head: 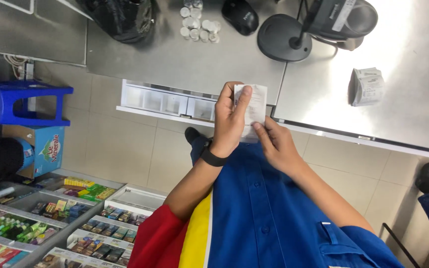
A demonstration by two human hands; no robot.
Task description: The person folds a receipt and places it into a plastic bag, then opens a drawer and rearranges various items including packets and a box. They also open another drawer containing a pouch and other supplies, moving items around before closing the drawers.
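A blue shirt (269, 213) fills the near view. Above it, the left hand (229, 121) and the right hand (276, 144) both pinch a small white paper slip (255, 106), held up in front of the shiny counter (184, 59). The slip is thin. It could tear if the hands pull apart, or drop if the fingers let go.

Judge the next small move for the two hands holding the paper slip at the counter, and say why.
Probably a fold or a set-down on the steel counter. Both the left hand and right hand pinch the white paper slip, held upright above the open cash drawer; another folded slip already lies on the counter.
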